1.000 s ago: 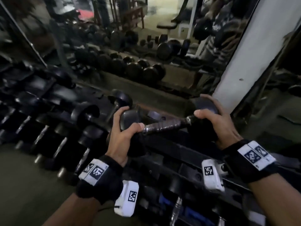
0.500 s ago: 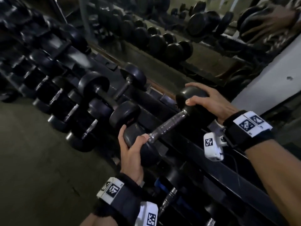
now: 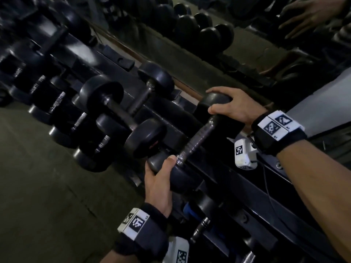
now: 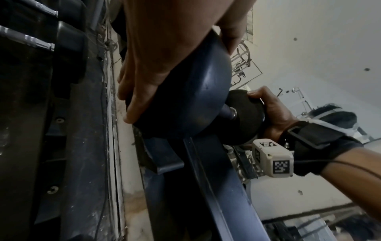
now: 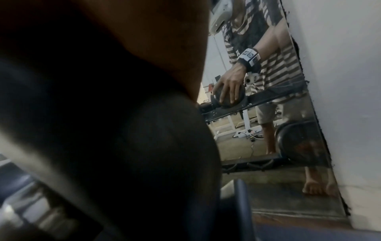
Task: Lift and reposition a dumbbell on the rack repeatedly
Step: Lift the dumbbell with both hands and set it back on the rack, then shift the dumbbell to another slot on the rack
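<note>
Black dumbbell (image 3: 197, 143): left hand (image 3: 159, 185), right hand (image 3: 235, 107) clasp ends (rack (image 3: 247, 194) below).

The black rack (image 3: 237, 188) runs under both hands, carrying the held dumbbell (image 3: 197, 141); more dumbbells (image 3: 121, 114) sit just left of the left hand (image 3: 159, 185).

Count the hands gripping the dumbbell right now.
2. The left hand grips the near head of the dumbbell; the right hand grips its far head, by the mirror. The handle between them is bare.
</note>
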Action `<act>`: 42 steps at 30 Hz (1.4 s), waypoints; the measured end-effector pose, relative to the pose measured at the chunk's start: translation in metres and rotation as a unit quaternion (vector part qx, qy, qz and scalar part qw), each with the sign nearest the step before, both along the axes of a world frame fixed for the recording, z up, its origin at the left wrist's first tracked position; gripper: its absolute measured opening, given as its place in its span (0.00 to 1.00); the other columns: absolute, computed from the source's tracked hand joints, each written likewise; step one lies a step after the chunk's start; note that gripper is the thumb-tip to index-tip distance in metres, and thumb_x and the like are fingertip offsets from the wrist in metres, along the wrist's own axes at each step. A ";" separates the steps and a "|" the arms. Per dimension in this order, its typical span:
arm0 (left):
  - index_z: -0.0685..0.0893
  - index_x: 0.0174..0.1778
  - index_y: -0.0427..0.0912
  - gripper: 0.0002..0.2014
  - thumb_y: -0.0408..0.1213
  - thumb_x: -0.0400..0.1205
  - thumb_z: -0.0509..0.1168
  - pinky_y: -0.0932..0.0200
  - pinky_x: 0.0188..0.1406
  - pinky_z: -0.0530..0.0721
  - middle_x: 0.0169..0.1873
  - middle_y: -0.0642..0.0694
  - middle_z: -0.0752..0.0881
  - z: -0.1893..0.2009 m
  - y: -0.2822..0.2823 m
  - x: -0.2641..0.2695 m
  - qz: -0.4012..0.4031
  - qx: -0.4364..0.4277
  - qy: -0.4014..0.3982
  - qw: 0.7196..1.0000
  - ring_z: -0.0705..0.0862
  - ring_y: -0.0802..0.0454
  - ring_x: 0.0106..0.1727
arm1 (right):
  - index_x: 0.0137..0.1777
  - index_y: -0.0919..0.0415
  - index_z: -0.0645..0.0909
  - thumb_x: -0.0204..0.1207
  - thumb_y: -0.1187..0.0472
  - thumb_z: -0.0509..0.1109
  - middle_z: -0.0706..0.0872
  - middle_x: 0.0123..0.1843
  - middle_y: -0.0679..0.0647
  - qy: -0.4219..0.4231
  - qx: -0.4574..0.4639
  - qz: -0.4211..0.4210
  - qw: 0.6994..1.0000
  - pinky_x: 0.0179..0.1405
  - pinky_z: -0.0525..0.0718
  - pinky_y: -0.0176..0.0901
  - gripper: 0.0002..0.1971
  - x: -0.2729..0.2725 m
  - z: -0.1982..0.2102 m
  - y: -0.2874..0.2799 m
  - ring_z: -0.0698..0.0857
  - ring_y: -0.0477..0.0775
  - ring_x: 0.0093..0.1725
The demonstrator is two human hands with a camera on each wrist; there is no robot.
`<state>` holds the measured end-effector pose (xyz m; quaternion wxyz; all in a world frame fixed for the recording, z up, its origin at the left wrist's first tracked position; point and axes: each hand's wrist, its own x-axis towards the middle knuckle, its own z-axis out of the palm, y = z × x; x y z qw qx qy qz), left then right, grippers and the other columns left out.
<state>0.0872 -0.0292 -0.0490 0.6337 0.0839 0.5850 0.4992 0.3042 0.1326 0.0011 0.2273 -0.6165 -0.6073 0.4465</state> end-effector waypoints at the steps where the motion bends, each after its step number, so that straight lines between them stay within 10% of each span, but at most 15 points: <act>1: 0.80 0.68 0.48 0.26 0.40 0.73 0.78 0.37 0.63 0.86 0.57 0.42 0.91 -0.001 0.000 0.000 -0.004 -0.005 0.014 1.000 0.90 0.42 0.58 | 0.63 0.42 0.85 0.66 0.57 0.83 0.89 0.55 0.48 0.001 -0.003 0.000 1.000 0.57 0.84 0.39 0.24 0.001 0.000 -0.001 0.88 0.46 0.52; 6: 0.82 0.64 0.55 0.31 0.49 0.63 0.79 0.39 0.62 0.87 0.56 0.47 0.90 -0.004 -0.009 0.002 -0.008 -0.012 0.080 0.997 0.90 0.45 0.57 | 0.64 0.45 0.84 0.69 0.63 0.81 0.88 0.53 0.47 0.001 0.005 -0.002 1.000 0.46 0.81 0.20 0.24 -0.001 0.002 -0.011 0.86 0.39 0.47; 21: 0.69 0.77 0.53 0.45 0.62 0.66 0.78 0.45 0.68 0.82 0.63 0.55 0.85 0.025 -0.018 -0.043 -0.133 -0.005 0.199 0.971 0.84 0.54 0.62 | 0.76 0.47 0.77 0.72 0.65 0.81 0.82 0.64 0.52 -0.037 0.006 -0.023 0.999 0.54 0.75 0.24 0.33 -0.017 0.025 -0.020 0.81 0.45 0.63; 25: 0.54 0.87 0.51 0.50 0.57 0.74 0.75 0.59 0.70 0.71 0.77 0.48 0.73 0.051 -0.008 -0.095 -0.143 0.060 0.267 0.951 0.73 0.57 0.71 | 0.72 0.52 0.80 0.73 0.62 0.80 0.78 0.43 0.47 -0.017 0.073 -0.140 0.987 0.52 0.74 0.29 0.27 -0.051 0.044 -0.017 0.81 0.42 0.52; 30: 0.57 0.87 0.48 0.47 0.55 0.76 0.73 0.55 0.78 0.68 0.82 0.46 0.69 0.076 0.035 -0.185 -0.190 0.160 0.324 0.913 0.69 0.51 0.80 | 0.67 0.53 0.84 0.68 0.55 0.80 0.76 0.35 0.44 0.005 0.125 -0.251 0.960 0.61 0.83 0.45 0.25 -0.139 0.058 -0.029 0.80 0.44 0.42; 35: 0.73 0.73 0.48 0.27 0.49 0.80 0.72 0.57 0.60 0.73 0.62 0.51 0.78 0.096 0.084 -0.257 -0.288 0.196 0.387 0.854 0.77 0.49 0.67 | 0.67 0.53 0.84 0.73 0.53 0.78 0.89 0.59 0.59 -0.019 0.105 -0.345 0.932 0.69 0.82 0.53 0.22 -0.226 0.042 -0.065 0.88 0.57 0.60; 42: 0.70 0.79 0.43 0.35 0.53 0.79 0.71 0.52 0.68 0.74 0.75 0.41 0.76 0.103 0.139 -0.285 -0.396 0.226 0.436 0.776 0.75 0.41 0.75 | 0.75 0.59 0.74 0.71 0.45 0.77 0.85 0.68 0.60 0.024 0.040 -0.460 0.886 0.71 0.80 0.61 0.35 -0.281 0.000 -0.101 0.85 0.62 0.66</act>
